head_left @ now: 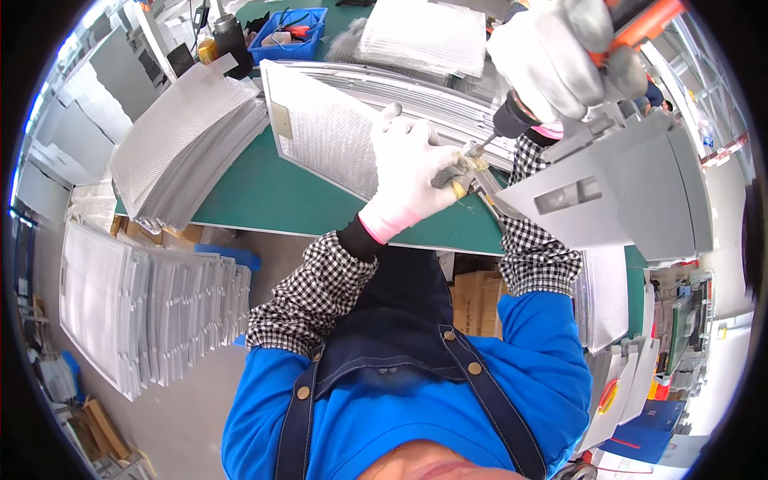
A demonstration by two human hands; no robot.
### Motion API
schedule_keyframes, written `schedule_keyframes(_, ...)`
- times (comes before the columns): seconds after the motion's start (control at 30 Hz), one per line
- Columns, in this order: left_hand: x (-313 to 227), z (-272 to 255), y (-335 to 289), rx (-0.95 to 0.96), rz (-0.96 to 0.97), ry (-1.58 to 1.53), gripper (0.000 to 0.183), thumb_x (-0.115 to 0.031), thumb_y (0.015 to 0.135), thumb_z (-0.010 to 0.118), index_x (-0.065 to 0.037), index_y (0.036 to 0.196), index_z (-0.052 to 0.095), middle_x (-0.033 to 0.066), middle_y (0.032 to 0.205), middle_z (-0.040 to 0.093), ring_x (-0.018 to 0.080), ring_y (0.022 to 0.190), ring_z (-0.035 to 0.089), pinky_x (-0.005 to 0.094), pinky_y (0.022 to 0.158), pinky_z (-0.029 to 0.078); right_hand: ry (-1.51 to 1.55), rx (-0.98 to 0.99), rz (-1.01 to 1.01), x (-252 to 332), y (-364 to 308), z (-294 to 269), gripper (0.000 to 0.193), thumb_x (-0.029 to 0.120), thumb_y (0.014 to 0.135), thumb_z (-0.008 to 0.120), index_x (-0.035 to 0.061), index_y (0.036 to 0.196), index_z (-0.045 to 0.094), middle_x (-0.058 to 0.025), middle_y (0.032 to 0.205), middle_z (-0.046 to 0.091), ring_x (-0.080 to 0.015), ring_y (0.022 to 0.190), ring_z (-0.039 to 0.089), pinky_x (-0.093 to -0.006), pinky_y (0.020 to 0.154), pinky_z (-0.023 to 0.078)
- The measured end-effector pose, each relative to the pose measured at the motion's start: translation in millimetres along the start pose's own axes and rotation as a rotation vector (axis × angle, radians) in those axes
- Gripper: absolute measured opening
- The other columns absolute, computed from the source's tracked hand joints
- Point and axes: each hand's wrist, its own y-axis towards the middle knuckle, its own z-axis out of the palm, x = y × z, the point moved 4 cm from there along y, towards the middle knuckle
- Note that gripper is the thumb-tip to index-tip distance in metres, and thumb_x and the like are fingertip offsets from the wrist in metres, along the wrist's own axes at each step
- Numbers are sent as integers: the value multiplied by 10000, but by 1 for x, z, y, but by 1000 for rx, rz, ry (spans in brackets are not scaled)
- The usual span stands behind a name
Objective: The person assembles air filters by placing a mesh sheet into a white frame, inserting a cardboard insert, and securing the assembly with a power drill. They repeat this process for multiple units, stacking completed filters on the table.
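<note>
My right hand (548, 60), in a white and grey glove, grips an orange and black power driver (640, 32). Its black nose (512, 120) slants down to the left, with the bit reaching my left fingertips. My left hand (408, 164), gloved with a pink cuff, is closed at the bit's tip; its fingers pinch something small and yellowish that I cannot make out. Behind that hand, a silvery mesh panel (320, 128) in a thin frame leans tilted on the green table (248, 188). Beside the driver is a grey metal housing (600, 192) with a rectangular slot, partly covering my right sleeve.
A fanned stack of mesh panels (188, 136) lies on the table's left side. Many more panels (152, 304) stand on the floor at left. A blue bin (288, 36), a dark bottle (230, 44) and another mesh stack (424, 36) sit at the back.
</note>
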Motion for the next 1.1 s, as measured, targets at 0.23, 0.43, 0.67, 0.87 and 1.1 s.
schedule_keyframes(0.23, 7, 0, -5, -23, -2, 1, 203, -340, 611, 839, -261, 766, 735, 12, 807, 489, 246, 891, 515, 578, 1096, 295, -186, 102, -103, -12, -17, 6, 296, 275, 1032, 556, 17, 1164, 617, -42, 1031, 641, -144, 908, 603, -281, 819, 481)
schedule_keyframes(0.43, 12, 21, -17, 121, -78, -166, 305, -343, 793, 695, -175, 1044, 641, 77, 1037, 554, 279, 1053, 542, 532, 1099, 357, -322, 154, -141, 0, -20, 5, 307, 272, 1029, 563, 17, 1191, 610, -55, 1075, 644, -160, 947, 611, -298, 842, 486)
schedule_keyframes(0.67, 8, 18, -14, 135, -81, -150, 329, -339, 762, 715, -200, 1059, 685, 83, 1062, 606, 307, 1077, 539, 568, 1097, 337, -398, 189, -161, 8, -33, -3, 322, 269, 1026, 570, 16, 1223, 602, -71, 1127, 648, -178, 992, 620, -317, 870, 492)
schedule_keyframes(0.87, 6, 21, -15, 17, -173, -94, 290, -361, 690, 774, -247, 954, 738, 66, 1037, 636, 288, 1031, 545, 581, 1073, 319, -411, 212, -187, 24, -33, -5, 338, 267, 1024, 576, 16, 1250, 595, -84, 1172, 652, -194, 1031, 628, -334, 893, 498)
schedule_keyframes(1.1, 5, -66, -34, -48, 22, 56, 744, -432, 767, 781, 2, 1328, 555, 156, 1237, 594, 334, 1185, 541, 537, 1087, 334, 353, -205, 274, 0, -31, -55, 390, 235, 1036, 565, 73, 1391, 568, -139, 1199, 667, -225, 1086, 637, -339, 981, 483)
